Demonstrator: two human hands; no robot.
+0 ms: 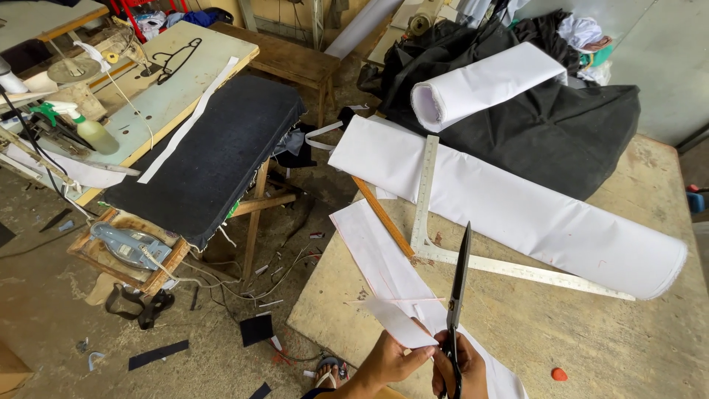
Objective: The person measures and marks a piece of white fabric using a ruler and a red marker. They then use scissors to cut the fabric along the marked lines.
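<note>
White fabric piece (395, 323) pinched by left hand (390, 360), right hand (459, 366) gripping scissors (457, 290)

Fabric roll (509, 199) lies behind L-square (443, 251), on the table (628, 332).

The wooden table (605, 325) carries a long white fabric roll (509, 199) far above the hands, with black cloth (561, 125) behind it. A metal square ruler (443, 255) lies just above the right hand (461, 366); a small red chalk (559, 374) lies at its right
</note>
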